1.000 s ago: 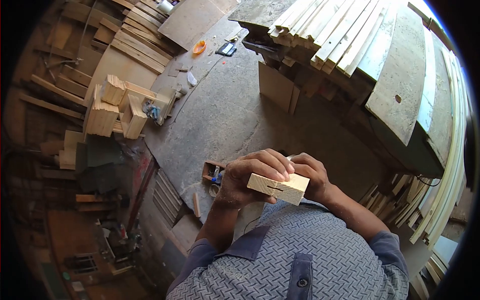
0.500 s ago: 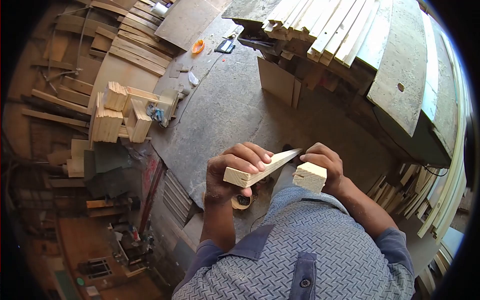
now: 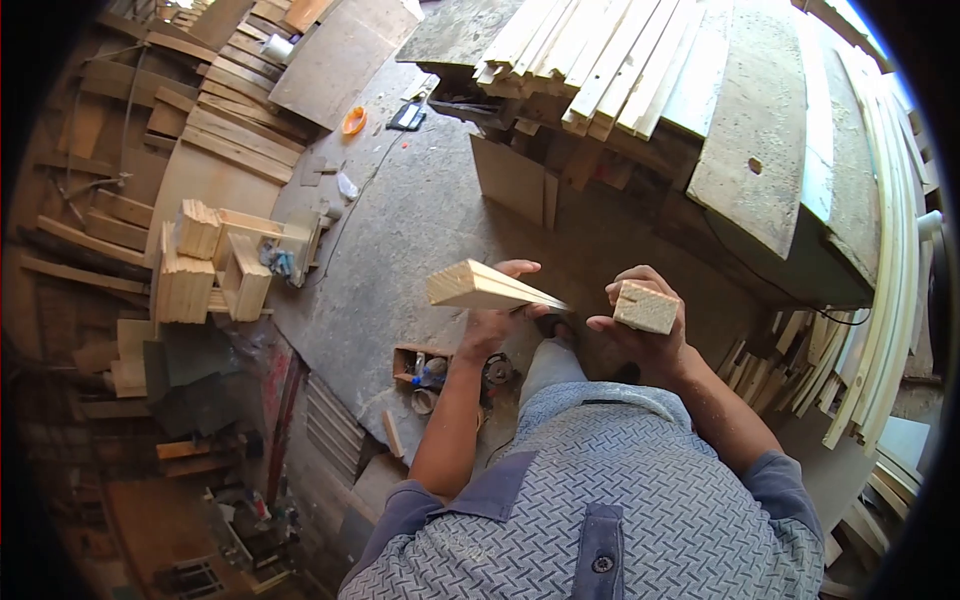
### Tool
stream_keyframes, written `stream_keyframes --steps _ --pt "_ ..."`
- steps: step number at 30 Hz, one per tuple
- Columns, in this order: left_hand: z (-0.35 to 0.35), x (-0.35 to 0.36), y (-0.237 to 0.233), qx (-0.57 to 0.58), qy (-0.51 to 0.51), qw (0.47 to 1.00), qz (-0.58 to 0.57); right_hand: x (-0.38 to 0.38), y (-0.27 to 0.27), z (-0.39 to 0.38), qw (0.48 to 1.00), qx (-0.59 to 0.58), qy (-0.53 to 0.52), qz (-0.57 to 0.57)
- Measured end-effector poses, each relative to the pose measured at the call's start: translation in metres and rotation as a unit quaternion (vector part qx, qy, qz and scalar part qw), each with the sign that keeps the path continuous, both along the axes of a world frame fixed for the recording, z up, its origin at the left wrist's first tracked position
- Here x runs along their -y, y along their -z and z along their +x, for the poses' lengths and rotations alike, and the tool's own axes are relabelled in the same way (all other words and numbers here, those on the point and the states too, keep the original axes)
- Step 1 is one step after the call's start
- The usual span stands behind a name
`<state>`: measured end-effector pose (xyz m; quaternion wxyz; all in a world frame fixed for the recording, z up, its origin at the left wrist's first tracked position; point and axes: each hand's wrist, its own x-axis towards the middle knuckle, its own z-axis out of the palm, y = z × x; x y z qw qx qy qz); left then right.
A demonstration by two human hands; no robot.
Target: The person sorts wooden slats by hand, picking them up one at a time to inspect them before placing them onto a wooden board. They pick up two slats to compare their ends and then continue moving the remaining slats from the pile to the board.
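My left hand (image 3: 497, 318) grips a pale wooden strip (image 3: 485, 287) from beneath and holds it out over the concrete floor, its near end pointing left. My right hand (image 3: 645, 335) holds a second pale wooden piece (image 3: 645, 307) upright, its notched end face turned toward me. The two pieces are apart, with a gap between them. Below the hands is my patterned grey shirt (image 3: 620, 500).
A stack of long pale boards (image 3: 610, 60) lies on a workbench at top right. Short wooden blocks (image 3: 205, 260) are piled at left beside planks (image 3: 235, 130). A small box of bits (image 3: 425, 370) sits on the floor under my left arm. An orange tape roll (image 3: 354, 121) lies farther off.
The two wooden pieces, held together a second ago, have been separated. My left hand has lifted its strip up and away to the left; my right hand raised its piece slightly.
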<state>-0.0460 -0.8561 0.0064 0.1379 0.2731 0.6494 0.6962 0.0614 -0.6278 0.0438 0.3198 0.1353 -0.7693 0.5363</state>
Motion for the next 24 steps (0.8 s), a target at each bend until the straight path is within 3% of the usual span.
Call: stream_keyframes --steps 2,4,6,10,12,15,16,17,18,19,20,22,23,24 --pt "-0.004 0.0 0.05 -0.017 -0.021 0.979 -0.204 -0.005 0.001 0.002 0.997 0.063 0.021 -0.049" --pt "-0.004 0.0 0.116 0.022 -0.031 0.985 -0.17 -0.014 -0.003 0.007 0.997 0.074 0.026 -0.006" --pt "-0.009 -0.001 0.171 0.021 -0.081 0.962 -0.258 -0.019 -0.011 0.013 0.977 0.21 0.044 -0.006" --pt "-0.012 -0.012 0.192 0.061 -0.14 0.964 -0.217 -0.043 0.016 0.025 0.953 0.282 0.042 0.105" --pt "-0.021 -0.008 0.19 0.054 -0.128 0.968 -0.211 -0.045 0.023 0.026 0.952 0.296 0.044 0.055" --pt "-0.046 0.003 0.127 0.022 -0.094 0.976 -0.195 -0.056 0.019 0.03 0.947 0.319 0.047 -0.009" --pt "-0.065 0.011 0.081 -0.025 -0.056 0.979 -0.193 -0.063 0.017 0.03 0.943 0.327 0.052 -0.021" --pt "-0.087 0.021 0.031 -0.062 -0.056 0.963 -0.255 -0.07 0.003 0.034 0.953 0.3 0.051 -0.016" --pt "-0.104 0.03 -0.034 -0.169 -0.08 0.927 -0.324 -0.082 -0.009 0.037 0.955 0.29 0.061 -0.015" --pt "-0.137 0.051 -0.077 -0.158 -0.056 0.955 -0.244 -0.094 -0.02 0.041 0.956 0.283 0.07 -0.015" --pt "-0.149 0.061 -0.141 -0.058 -0.005 0.994 -0.096 -0.106 -0.037 0.044 0.949 0.297 0.09 -0.057" --pt "-0.104 0.039 -0.211 -0.289 -0.07 0.955 0.01 -0.121 -0.066 0.051 0.942 0.306 0.099 -0.093" --pt "-0.148 0.068 -0.142 -0.332 -0.128 0.935 -0.013 -0.129 -0.079 0.05 0.965 0.211 0.145 -0.065" --pt "-0.138 0.056 -0.077 -0.02 -0.151 0.971 0.182 -0.135 -0.087 0.05 0.974 0.112 0.193 -0.04"
